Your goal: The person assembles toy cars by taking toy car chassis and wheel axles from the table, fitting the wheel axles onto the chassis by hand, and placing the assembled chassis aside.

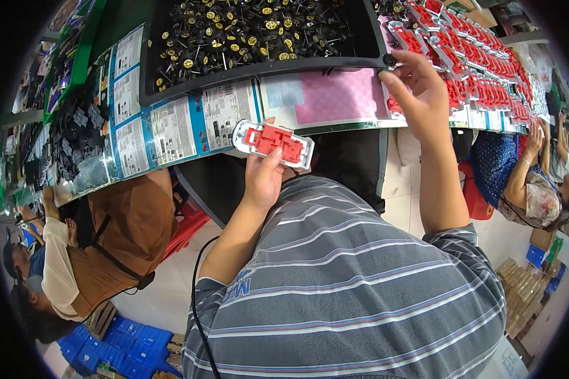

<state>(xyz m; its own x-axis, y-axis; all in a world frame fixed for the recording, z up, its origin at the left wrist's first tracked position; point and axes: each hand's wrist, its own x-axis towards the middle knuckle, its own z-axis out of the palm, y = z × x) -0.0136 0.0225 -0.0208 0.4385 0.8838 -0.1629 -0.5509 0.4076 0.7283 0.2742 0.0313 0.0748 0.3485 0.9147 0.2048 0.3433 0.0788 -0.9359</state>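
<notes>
In front of my chest, my left hand (263, 182) is closed on a toy car body (278, 140), a white shell with a red inner part facing up. The thumb presses on the red part and the other fingers are underneath. Beyond it to the right, my right hand (423, 95) pinches a small black wheel (389, 60) between thumb and fingertips; whether an axle is attached cannot be made out. This hand is raised by the right corner of a black tray (234, 68), heaped with wheels, many with yellow hubs, on thin metal axles.
Rows of red and white car bodies (468, 57) cover the table at the right. A pink sheet (341, 95) lies before the tray, with printed cards (131, 148) to its left. Black parts (79, 129) pile farther left. Other people sit on both sides.
</notes>
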